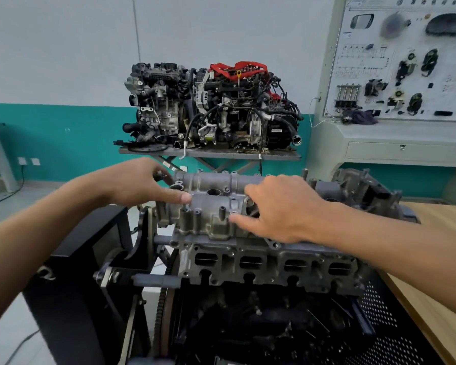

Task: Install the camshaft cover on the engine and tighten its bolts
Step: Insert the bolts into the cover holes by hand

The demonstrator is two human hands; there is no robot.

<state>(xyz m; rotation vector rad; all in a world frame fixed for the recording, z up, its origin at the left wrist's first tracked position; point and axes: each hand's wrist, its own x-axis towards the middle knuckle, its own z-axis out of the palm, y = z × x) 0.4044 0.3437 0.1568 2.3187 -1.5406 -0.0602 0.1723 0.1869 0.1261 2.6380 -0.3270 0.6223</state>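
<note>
Both hands lie on the camshaft cover (216,204) with fingers spread and nothing clamped in either: the left hand (142,184) rests at the cover's left end with its thumb pressed to the near edge, and the right hand (282,209) covers the right part, thumb reaching toward a small upright boss. The cover sits on top of the engine (263,262), above the row of four slotted ports, and appears to be seated or nearly so. To do this step well, I would press down evenly at both ends and check that the bolt holes line up with those beneath before starting any bolt by hand. No bolts or tools can be made out near the hands. Nothing here holds loose parts; the round opening in the top of the cover looks empty.
</note>
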